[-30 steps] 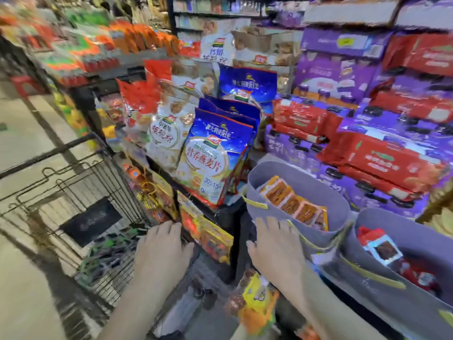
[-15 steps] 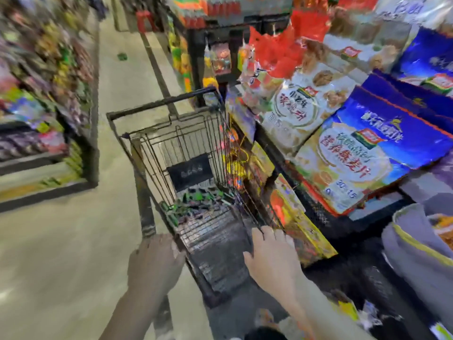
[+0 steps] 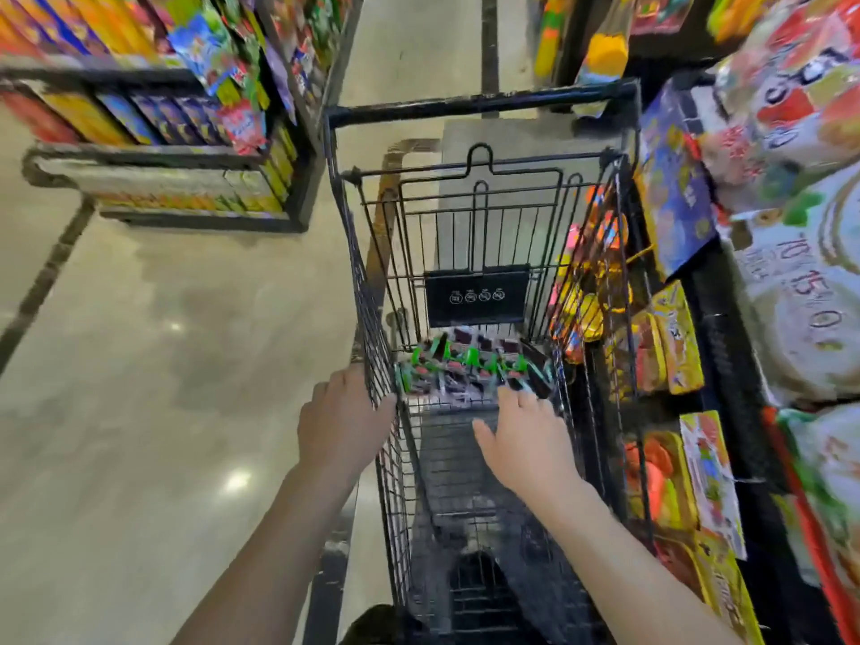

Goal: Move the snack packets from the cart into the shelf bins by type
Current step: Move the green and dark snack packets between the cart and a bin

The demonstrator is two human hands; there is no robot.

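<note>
Our view has swung away from the grey shelf bins we faced a second ago, and they are now out of sight; we look straight down into the cart [image 3: 479,103] instead. Our right hand [image 3: 526,439] has gone from hovering above the cart's near end to reaching inside the basket, fingers straight and spread, holding nothing, its fingertips [image 3: 509,394] just short of the snack packets [image 3: 470,370]. Those packets, green and dark, lie in a low heap on the cart floor at twelve o'clock from that hand, below the black sign [image 3: 477,295] on the far wall. Our left hand [image 3: 344,421] has shifted to nine o'clock and appears to grip the top edge of the cart's left wire wall, steadying it. The shelf [image 3: 726,318] with hanging bags [image 3: 670,337] stands at three o'clock, just beside the cart. We judge that a drop-off round is over and a new pickup is starting: the packets left in the cart all look like one kind, so the next grab should be simple, then a turn back toward three o'clock to find the matching bin.
</note>
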